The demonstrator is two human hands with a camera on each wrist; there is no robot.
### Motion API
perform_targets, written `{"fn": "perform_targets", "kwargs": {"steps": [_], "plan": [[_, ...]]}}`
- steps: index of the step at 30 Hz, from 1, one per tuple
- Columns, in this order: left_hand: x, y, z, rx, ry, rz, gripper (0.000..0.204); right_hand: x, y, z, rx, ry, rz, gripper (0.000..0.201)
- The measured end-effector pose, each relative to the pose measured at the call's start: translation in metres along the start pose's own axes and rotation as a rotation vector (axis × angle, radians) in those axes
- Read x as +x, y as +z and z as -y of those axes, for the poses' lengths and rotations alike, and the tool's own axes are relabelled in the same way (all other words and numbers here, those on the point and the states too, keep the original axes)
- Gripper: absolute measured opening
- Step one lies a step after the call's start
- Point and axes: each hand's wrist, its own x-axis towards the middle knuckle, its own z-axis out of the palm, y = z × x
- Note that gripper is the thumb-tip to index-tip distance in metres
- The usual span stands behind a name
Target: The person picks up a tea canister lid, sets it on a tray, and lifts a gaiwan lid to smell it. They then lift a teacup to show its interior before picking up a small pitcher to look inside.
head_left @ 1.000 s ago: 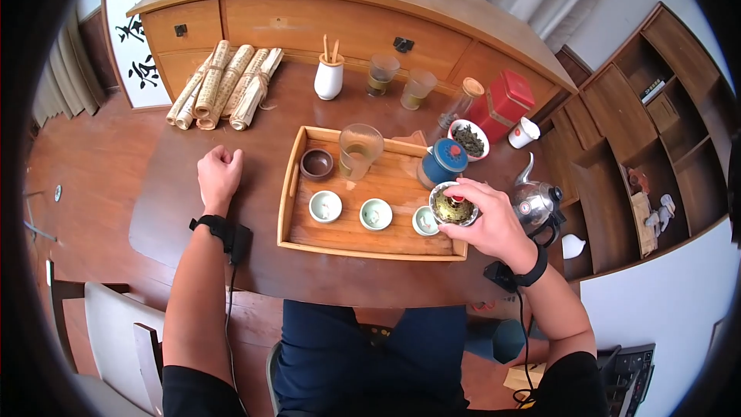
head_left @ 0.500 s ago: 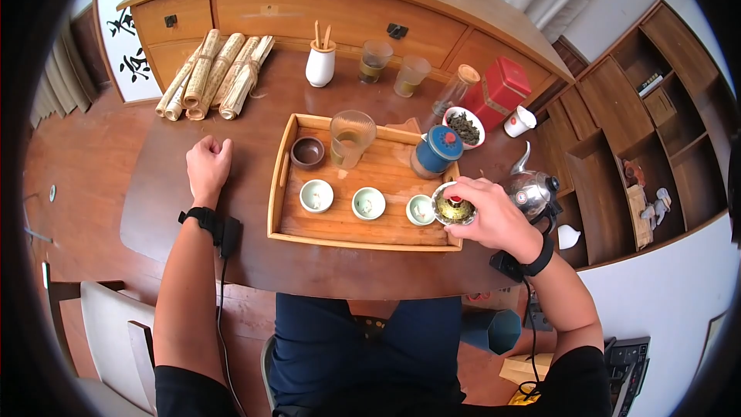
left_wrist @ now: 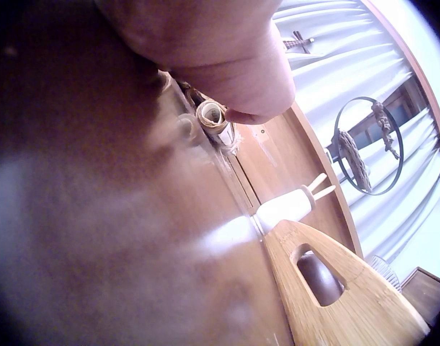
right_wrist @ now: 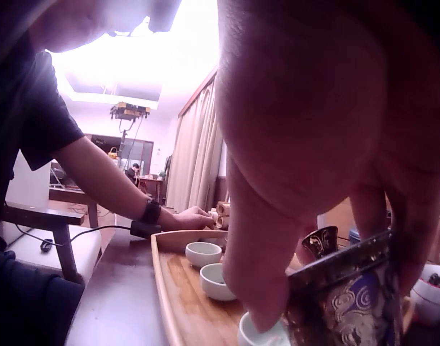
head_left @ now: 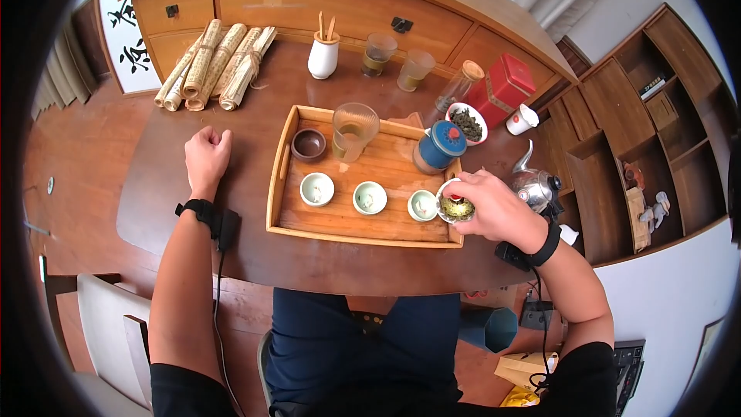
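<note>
- Right hand [head_left: 502,211]: thumb and fingers gripping a patterned lidded bowl [right_wrist: 353,310] by the rim, at the tray's [head_left: 378,233] right end.
- Left hand [head_left: 207,157]: fingers loosely curled, holding nothing.
- Pale green cups [head_left: 370,199]: three, on the tray.
- White bowl [head_left: 482,135]: dark leaves [head_left: 465,121] inside.
- White jar [head_left: 323,63]: wooden sticks [head_left: 330,29] upright.

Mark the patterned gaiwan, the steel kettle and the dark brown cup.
Patterned gaiwan [right_wrist: 349,308]: right wrist view, on its outer wall.
Steel kettle [head_left: 533,184]: head view, on its metal body.
Dark brown cup [head_left: 309,145]: head view, on its inside.
</note>
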Motion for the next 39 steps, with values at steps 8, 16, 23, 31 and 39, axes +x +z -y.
{"fn": "perform_targets", "kwargs": {"steps": [8,16,23,31,39], "plan": [[0.001,0.001,0.002,0.01,-0.002,-0.003,0.041,0.009,-0.002,0.002,-0.09,-0.056,0.087,0.048],[0.0,0.0,0.001,0.009,-0.019,0.003,0.041,0.013,0.0,0.013,-0.154,-0.051,0.132,0.053],[0.0,0.0,0.001,-0.001,-0.03,0.011,0.041,0.015,-0.006,0.024,-0.239,-0.044,0.154,0.047],[0.001,0.0,0.001,0.006,-0.028,0.016,0.041,0.008,-0.025,0.033,-0.283,-0.074,0.108,0.051],[0.0,-0.001,0.001,0.005,-0.036,0.017,0.041,0.011,-0.026,0.035,-0.327,-0.032,0.125,0.054]]}}
